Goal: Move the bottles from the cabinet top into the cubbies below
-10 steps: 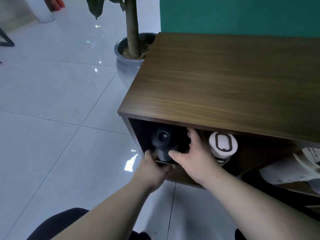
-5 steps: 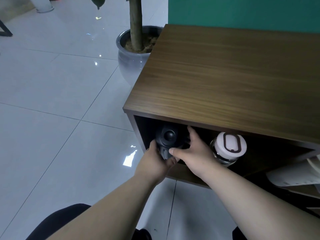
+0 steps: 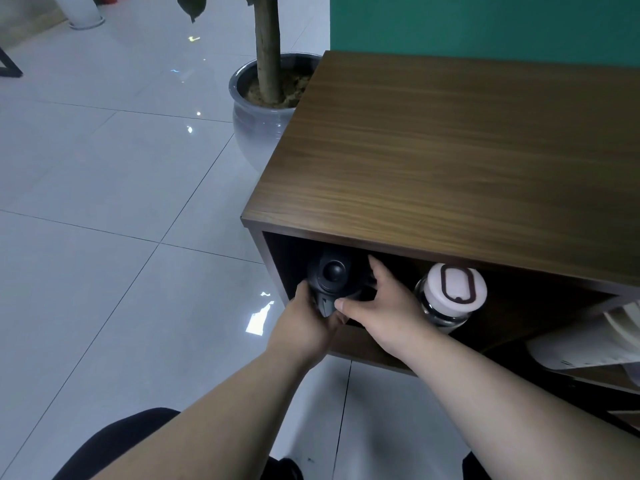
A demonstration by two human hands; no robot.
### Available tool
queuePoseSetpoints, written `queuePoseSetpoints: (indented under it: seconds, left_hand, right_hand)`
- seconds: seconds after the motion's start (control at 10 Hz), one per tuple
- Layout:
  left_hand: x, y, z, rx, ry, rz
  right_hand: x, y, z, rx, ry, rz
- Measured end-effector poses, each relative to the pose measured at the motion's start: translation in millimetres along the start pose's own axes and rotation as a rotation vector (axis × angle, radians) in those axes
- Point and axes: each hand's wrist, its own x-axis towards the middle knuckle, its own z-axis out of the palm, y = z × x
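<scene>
A black bottle (image 3: 330,275) stands in the left cubby of the wooden cabinet (image 3: 450,161), its round lid facing me. My left hand (image 3: 304,327) grips it from below and on the left. My right hand (image 3: 384,303) wraps its right side, thumb on the front. A clear bottle with a pale pink lid (image 3: 450,292) stands to the right in the same cubby, apart from my hands. The bodies of both bottles are mostly hidden in the dark cubby. Nothing lies on the cabinet top.
A potted tree in a grey pot (image 3: 259,123) stands on the tiled floor by the cabinet's far left corner. White papers (image 3: 588,344) lie in the lower right shelf. A green wall backs the cabinet.
Both hands stay on the black bottle, which sits a little deeper and higher in the cubby. The camera has shifted, so the cabinet appears further right.
</scene>
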Motion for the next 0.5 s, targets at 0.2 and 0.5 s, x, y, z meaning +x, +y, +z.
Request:
queuePoseSetpoints:
  seconds: [0.2, 0.5]
  left_hand:
    - [-3, -1, 2, 0.014, -0.064, -0.108]
    - [-38, 25, -9, 0.06, -0.257, 0.001]
  right_hand:
    - [-9, -6, -8, -0.13, -0.09, 0.095]
    - [-78, -6, -38, -0.151, -0.24, 0.157]
